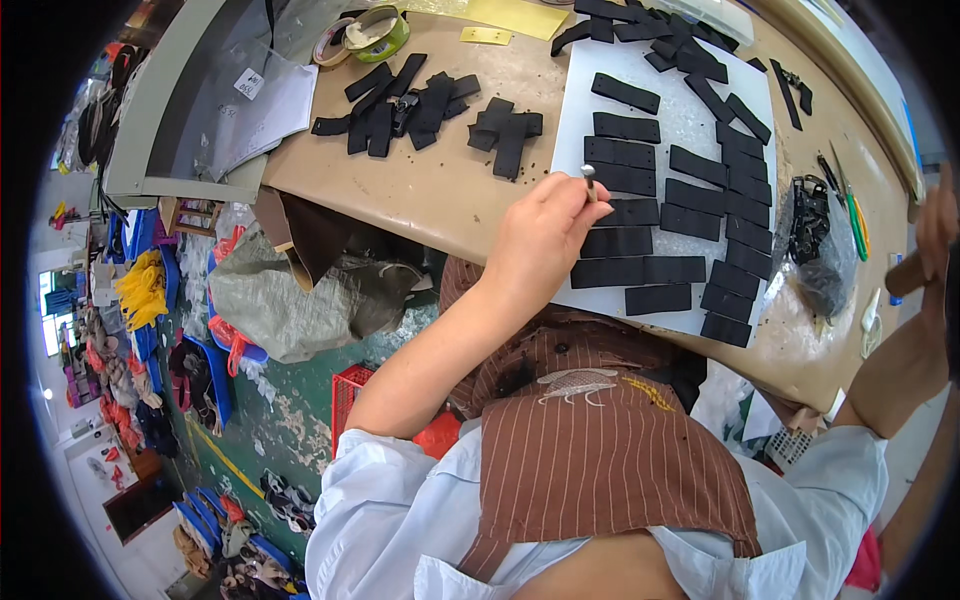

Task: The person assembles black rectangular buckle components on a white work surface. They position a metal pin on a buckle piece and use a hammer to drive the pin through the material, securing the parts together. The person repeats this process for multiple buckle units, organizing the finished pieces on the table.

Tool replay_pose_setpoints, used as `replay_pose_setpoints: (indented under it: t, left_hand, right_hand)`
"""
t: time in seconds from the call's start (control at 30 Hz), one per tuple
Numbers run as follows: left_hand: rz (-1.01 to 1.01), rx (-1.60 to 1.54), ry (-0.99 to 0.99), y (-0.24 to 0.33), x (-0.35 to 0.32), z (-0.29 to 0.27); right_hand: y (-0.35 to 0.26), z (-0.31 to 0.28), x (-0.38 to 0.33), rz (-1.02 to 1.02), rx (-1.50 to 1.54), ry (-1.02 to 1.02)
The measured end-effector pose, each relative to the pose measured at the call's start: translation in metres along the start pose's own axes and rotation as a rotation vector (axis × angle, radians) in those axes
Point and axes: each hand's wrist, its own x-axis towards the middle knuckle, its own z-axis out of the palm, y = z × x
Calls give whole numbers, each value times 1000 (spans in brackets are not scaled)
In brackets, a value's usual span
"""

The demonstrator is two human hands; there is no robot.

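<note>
My left hand (545, 235) pinches a short metal punch (589, 180), its head upward, over the black strap pieces (620, 180) on a white board (570, 150). The punch's tip is hidden by my fingers. At the far right, my right hand (938, 225) is raised and closed around a tool with a brown handle (908, 275); the rest of that tool is out of view or blurred. Flat black pieces lie in rough columns across the board, some overlapping. Near its far end they form a heap (680, 45).
More black straps (400, 110), one with a buckle, lie loosely on the brown tabletop (410, 200). Tape rolls (375, 35) sit behind them. To the right are a plastic bag of black parts (820, 240), green-handled tool (857, 225) and small scissors (872, 325). A grey box (150, 150) borders the left.
</note>
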Motion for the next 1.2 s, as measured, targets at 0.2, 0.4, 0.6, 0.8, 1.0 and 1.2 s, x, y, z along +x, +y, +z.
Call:
replay_pose_setpoints:
  t: [0.2, 0.4, 0.6, 0.8, 1.0, 1.2]
  left_hand:
    - [38, 195, 189, -13, -13, 9]
    - [-282, -473, 24, 16, 25, 8]
    - [-152, -184, -44, 9, 24, 39]
    - [-314, -317, -58, 17, 28, 38]
    - [-356, -334, -54, 15, 25, 38]
    - [-394, -360, -60, 16, 27, 38]
  right_hand:
    - [9, 66, 2, 131, -276, -553]
    - [25, 25, -37, 282, 64, -102]
    - [42, 11, -70, 305, -20, -100]
    - [49, 7, -73, 276, -9, -87]
    - [58, 10, -66, 251, -2, -82]
    - [39, 2, -45, 227, -43, 90]
